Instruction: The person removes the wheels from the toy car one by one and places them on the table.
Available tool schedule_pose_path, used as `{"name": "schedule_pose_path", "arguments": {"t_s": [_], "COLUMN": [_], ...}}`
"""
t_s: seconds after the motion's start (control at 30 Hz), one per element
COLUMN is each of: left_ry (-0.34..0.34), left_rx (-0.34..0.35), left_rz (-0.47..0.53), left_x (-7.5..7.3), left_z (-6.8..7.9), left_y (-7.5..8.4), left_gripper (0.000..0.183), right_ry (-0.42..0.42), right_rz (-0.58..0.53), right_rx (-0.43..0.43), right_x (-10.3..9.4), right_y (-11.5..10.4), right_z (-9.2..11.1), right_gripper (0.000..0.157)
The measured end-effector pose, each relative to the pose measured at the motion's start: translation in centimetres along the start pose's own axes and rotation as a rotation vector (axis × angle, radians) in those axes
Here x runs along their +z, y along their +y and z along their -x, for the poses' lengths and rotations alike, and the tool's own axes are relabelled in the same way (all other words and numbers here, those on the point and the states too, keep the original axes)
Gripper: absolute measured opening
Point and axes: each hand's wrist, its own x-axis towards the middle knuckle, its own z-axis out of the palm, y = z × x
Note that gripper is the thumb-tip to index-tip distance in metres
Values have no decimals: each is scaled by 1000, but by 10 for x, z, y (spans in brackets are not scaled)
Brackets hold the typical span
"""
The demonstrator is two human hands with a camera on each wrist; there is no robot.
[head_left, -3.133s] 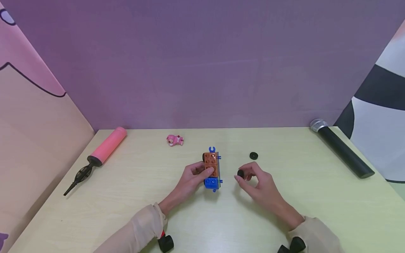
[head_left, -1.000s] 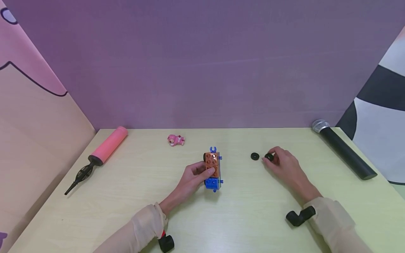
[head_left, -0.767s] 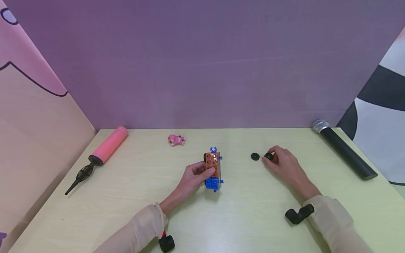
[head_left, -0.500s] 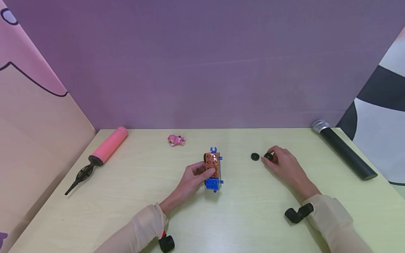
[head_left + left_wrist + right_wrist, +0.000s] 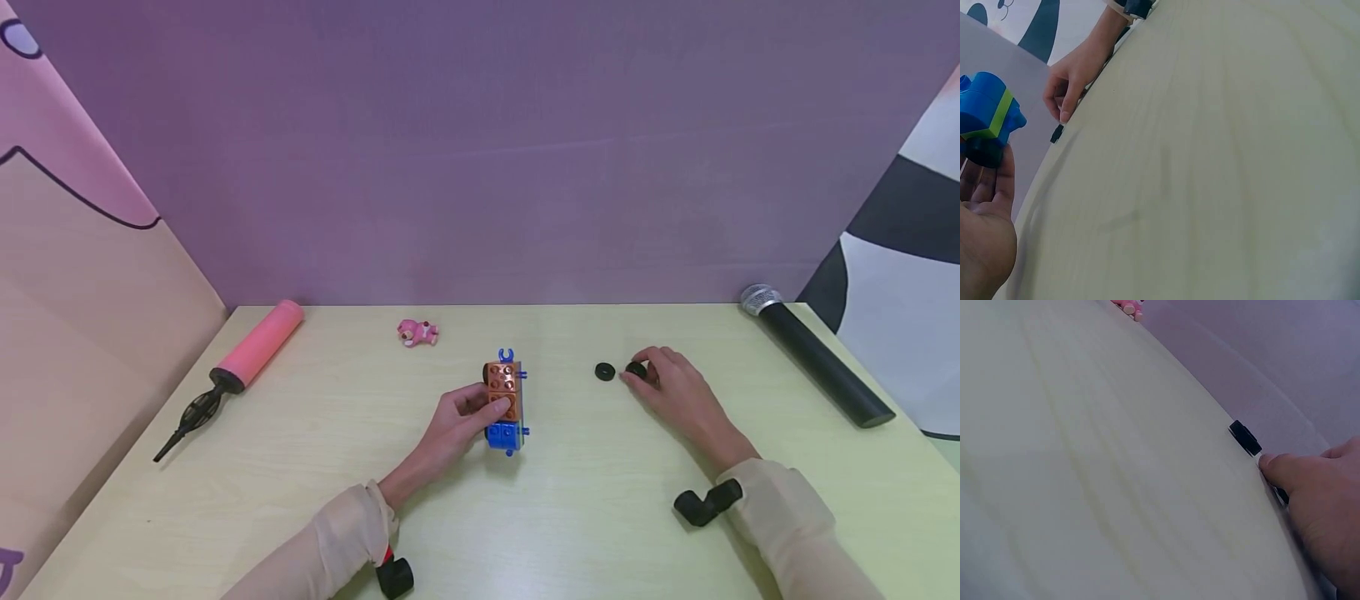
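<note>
My left hand (image 5: 453, 425) grips a toy vehicle (image 5: 503, 407) of orange and blue building blocks, its thumb across the orange part. Black wheels show on the vehicle's left side, while bare blue axle stubs stick out on the right. In the left wrist view, a black wheel (image 5: 984, 152) sits beneath the blue block with its lime-green strip. Over to the right, my right hand (image 5: 678, 400) pinches a small black wheel (image 5: 636, 370) at the tabletop, partly hidden by the fingers. A second loose black wheel (image 5: 604, 372) lies flat just left of those fingertips.
On the pale wooden table (image 5: 570, 533), a pink hand pump (image 5: 258, 346) lies at the left and a small pink bear figure (image 5: 417, 332) at the back. A black microphone (image 5: 821, 362) lies along the right edge. A purple panel (image 5: 480, 150) rises behind.
Since about three seconds ago, my right hand has carried its wheel away from the vehicle, rightward and down beside the loose wheel. Over the last second both hands stay nearly still.
</note>
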Motion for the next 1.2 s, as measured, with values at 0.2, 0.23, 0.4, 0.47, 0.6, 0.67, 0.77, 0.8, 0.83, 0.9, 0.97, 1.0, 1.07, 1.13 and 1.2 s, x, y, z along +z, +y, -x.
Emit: {"name": "schedule_pose_path", "arguments": {"t_s": [0.2,0.23,0.4,0.47,0.6,0.67,0.77,0.8,0.83,0.9,0.97,1.0,1.07,1.13,1.2], "left_ry": [-1,-3,-11,-12,-18,-19,-19,-18,-18,-16,-10,-8,-1,5,10], "left_rx": [-6,-9,-13,-13,-13,-12,-12,-12,-11,-8,-6,-5,-5,-6,-8], "left_rz": [6,11,25,28,34,34,30,27,23,16,8,6,2,5,10], "left_x": [1,1,1,1,1,1,1,1,1,1,1,1,1,1,1], "left_z": [0,0,0,0,-1,-1,-1,-1,-1,-1,-1,-1,-2,-2,-2], "left_y": [1,1,1,0,-1,-2,-1,-1,-1,-1,-1,-1,-1,-1,-1], "left_gripper": [42,42,41,41,42,42,41,40,40,39,40,40,41,42,43], "right_ry": [22,22,-3,-17,-32,-34,-36,-39,-43,-54,-64,-67,-61,-39,-5], "right_rz": [7,8,3,-1,-8,-11,-15,-16,-17,-27,-45,-58,-81,-93,-94], "right_rx": [-20,-19,1,14,28,28,30,33,38,49,61,68,80,91,107], "right_x": [2,2,2,1,0,0,-1,-1,-2,-3,-4,-5,-7,-8,-8], "right_y": [2,2,2,2,1,1,0,0,-1,-1,-2,-3,-4,-6,-9], "right_z": [2,2,1,1,1,1,2,2,2,2,2,2,2,3,6], "right_gripper": [24,24,27,28,29,29,30,31,33,36,40,41,43,43,42]}}
